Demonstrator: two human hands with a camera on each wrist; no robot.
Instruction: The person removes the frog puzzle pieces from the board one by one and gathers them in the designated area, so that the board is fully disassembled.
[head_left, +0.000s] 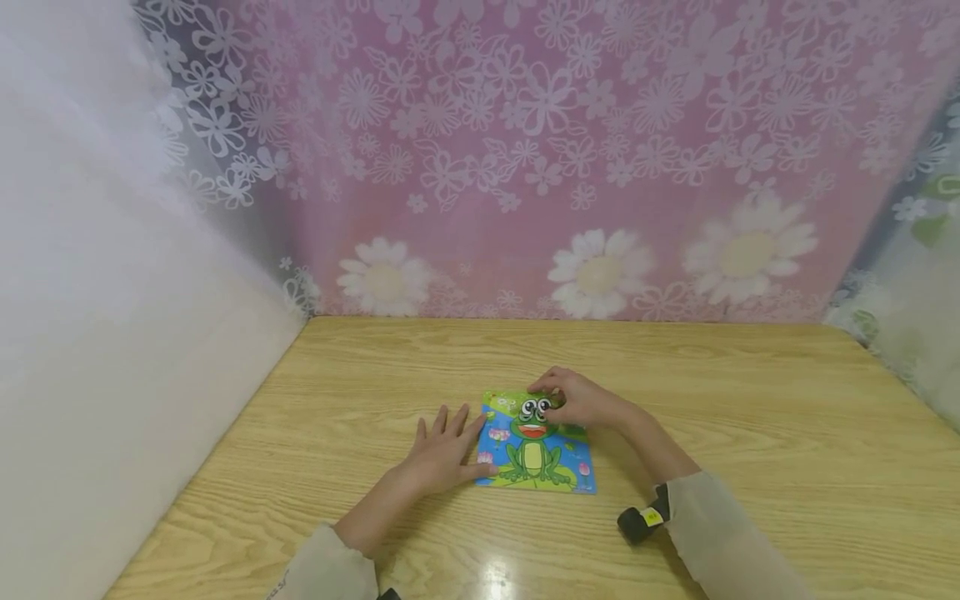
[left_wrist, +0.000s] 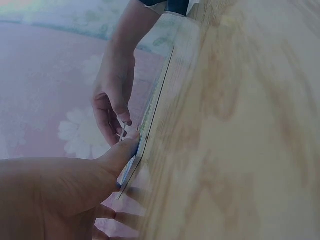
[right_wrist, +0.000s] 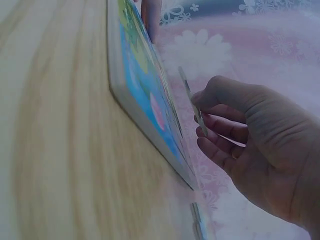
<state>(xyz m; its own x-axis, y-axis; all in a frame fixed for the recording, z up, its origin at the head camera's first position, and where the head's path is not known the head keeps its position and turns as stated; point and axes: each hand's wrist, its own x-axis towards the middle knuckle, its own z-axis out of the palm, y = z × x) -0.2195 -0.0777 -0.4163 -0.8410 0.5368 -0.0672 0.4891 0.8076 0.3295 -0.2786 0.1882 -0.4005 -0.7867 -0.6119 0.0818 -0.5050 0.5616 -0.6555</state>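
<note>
A flat frog picture board (head_left: 531,457), apparently a wooden puzzle, lies on the table. My left hand (head_left: 442,460) is at its left edge, fingers spread on the tabletop and thumb touching the board's lower left, as the left wrist view also shows. Over the board's upper right, my right hand (head_left: 587,402) pinches a thin flat puzzle piece (right_wrist: 186,90) between thumb and fingers. That piece is seen edge-on and clear of the board in the right wrist view; its picture cannot be made out. The right hand hides part of the board's upper right corner.
The wood-grain table (head_left: 360,375) reaches back to a pink flowered curtain (head_left: 480,208). A white wall-like sheet (head_left: 135,292) stands at the left. Near the board, a small thin flat thing (right_wrist: 196,220) shows in the right wrist view.
</note>
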